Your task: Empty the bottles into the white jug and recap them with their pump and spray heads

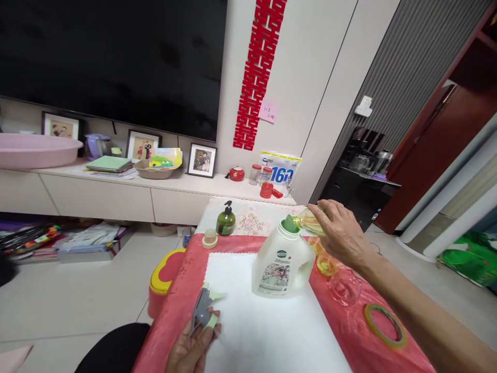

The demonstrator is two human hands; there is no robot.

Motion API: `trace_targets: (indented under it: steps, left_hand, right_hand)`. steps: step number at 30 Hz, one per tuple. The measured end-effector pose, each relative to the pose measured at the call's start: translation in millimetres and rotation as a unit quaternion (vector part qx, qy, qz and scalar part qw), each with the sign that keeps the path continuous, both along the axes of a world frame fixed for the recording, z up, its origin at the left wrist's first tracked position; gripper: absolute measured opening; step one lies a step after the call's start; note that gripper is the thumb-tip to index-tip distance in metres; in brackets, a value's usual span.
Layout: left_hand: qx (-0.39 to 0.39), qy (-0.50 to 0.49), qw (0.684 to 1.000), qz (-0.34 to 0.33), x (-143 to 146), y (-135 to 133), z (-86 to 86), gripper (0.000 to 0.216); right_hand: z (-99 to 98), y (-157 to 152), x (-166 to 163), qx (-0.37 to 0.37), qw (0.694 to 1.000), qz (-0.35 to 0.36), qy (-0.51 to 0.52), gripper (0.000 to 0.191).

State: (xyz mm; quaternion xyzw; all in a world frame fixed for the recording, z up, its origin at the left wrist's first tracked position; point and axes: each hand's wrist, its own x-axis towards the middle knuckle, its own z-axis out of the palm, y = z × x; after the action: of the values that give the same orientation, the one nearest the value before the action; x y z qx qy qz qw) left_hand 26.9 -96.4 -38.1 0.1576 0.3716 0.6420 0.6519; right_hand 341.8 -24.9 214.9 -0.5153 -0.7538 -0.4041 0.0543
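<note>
My right hand (341, 233) is closed around a small clear glass of yellow liquid (308, 221), tipped sideways against the green mouth of a white detergent jug (282, 260). The jug stands upright on a white cloth (264, 331). At the cloth's near left edge my left hand (194, 347) grips a grey and pale green spray nozzle head (204, 306). Beside the jug on the right sit a glass with yellow liquid (325, 264) and an empty clear glass (345, 287).
The table has a red cover (182, 290). On it lie a tape ring (385, 324), a green pump bottle (225, 218) and a pale cap (210, 239). A yellow and red stool (165, 277) stands left of the table. A TV cabinet with photo frames runs along the wall.
</note>
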Motion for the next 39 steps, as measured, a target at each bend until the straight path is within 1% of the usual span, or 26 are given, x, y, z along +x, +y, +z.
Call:
trace_targets:
  steps: [8,12,21,28,35,39]
  left_hand:
    - [-0.016,-0.01,1.0,0.005,0.5,-2.7,8.1,0.075]
    - [-0.013,-0.008,1.0,0.005,0.3,-2.4,7.1,0.082]
    - [-0.003,-0.012,1.0,-0.002,0.1,-1.6,3.1,0.073]
    - [-0.013,-0.02,1.0,-0.001,0.5,-1.6,6.0,0.073]
    - [-0.017,-0.024,1.0,0.005,1.5,-2.3,7.7,0.074]
    - [-0.016,-0.023,1.0,0.0,0.8,-2.1,3.7,0.073]
  right_hand:
    - [11.3,0.2,2.3,0.007,0.999,0.005,-0.045,0.068]
    - [18.7,-0.7,1.7,0.01,0.998,0.009,-0.065,0.068]
    - [36.4,-1.2,1.1,0.028,0.993,0.013,-0.113,0.062]
    - [50.6,-3.6,-1.9,0.016,0.99,0.007,-0.14,0.06]
    - [61.7,-2.4,-9.3,0.024,0.984,0.033,-0.173,0.05]
    - [61.5,-0.3,-14.6,0.037,0.977,0.043,-0.208,0.041]
